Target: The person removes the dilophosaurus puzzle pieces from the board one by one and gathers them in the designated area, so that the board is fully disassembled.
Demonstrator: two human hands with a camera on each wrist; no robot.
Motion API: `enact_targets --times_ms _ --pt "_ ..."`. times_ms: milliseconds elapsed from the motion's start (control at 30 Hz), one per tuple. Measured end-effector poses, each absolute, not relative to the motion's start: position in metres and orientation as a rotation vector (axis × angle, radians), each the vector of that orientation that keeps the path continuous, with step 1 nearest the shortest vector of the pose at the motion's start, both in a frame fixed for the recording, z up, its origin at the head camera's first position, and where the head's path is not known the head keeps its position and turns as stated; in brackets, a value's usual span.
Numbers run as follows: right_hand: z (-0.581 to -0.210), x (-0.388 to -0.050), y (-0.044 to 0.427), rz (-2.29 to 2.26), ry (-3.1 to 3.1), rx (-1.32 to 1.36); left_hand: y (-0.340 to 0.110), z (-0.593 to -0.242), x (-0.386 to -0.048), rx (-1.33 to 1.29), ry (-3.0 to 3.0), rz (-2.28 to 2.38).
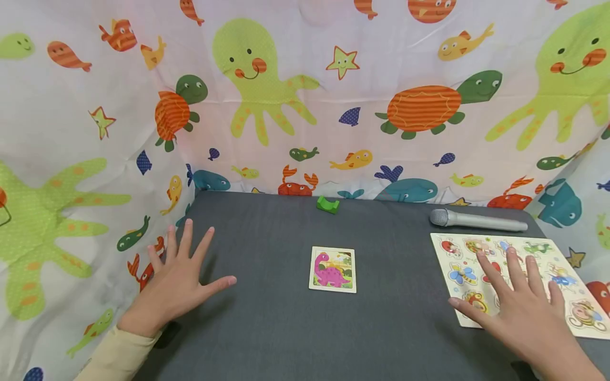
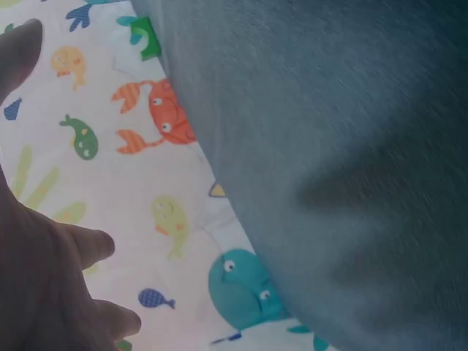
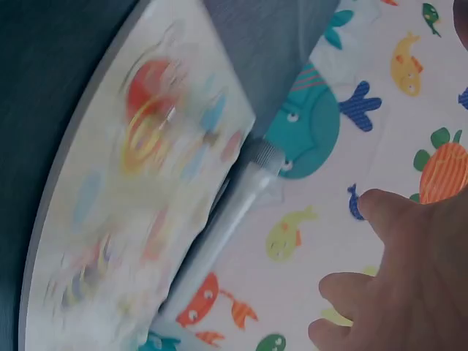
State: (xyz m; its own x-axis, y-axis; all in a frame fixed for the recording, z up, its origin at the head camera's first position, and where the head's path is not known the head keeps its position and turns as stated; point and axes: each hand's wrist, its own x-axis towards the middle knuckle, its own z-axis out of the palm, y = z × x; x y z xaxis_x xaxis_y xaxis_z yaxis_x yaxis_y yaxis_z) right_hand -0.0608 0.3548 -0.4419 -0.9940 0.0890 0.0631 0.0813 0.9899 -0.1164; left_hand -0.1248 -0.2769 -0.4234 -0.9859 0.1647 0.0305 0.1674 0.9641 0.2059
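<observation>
In the head view the left hand (image 1: 173, 286) hovers at the left side of the dark table, fingers spread and holding nothing. The right hand (image 1: 529, 312), also spread and empty, is over a white board with insect pictures (image 1: 455, 256), hiding part of it. Between the hands lies a small square dinosaur picture (image 1: 332, 270). The left wrist view shows the left hand's fingers (image 2: 91, 247) at the left edge. On the right wrist view's right side are the right hand's fingers (image 3: 347, 292), apart from the board (image 3: 110, 197).
A grey microphone (image 1: 478, 219) lies behind the board, near the back edge of the dark table (image 1: 267, 328). A small green curved block (image 1: 328, 205) sits at the back middle. Cloth with sea animals (image 1: 295, 63) hangs behind the table and at both sides.
</observation>
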Motion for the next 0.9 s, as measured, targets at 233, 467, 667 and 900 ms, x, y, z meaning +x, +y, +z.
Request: enact_targets --times_ms 233,467,667,900 --pt "-0.443 -0.084 0.321 0.263 -3.073 -0.021 -0.254 -0.432 -0.136 -0.301 -3.124 -0.436" --pt "-0.444 -0.111 0.276 0.472 -3.043 0.085 -0.211 -0.443 -0.157 -0.357 -3.106 -0.552" --pt "-0.44 -0.13 0.234 0.567 -3.004 0.251 -0.168 -0.448 -0.171 -0.536 -3.064 -0.576" --pt "-0.452 -0.144 0.194 0.633 -2.97 0.412 -0.125 -0.459 -0.184 -0.644 -3.043 -0.618"
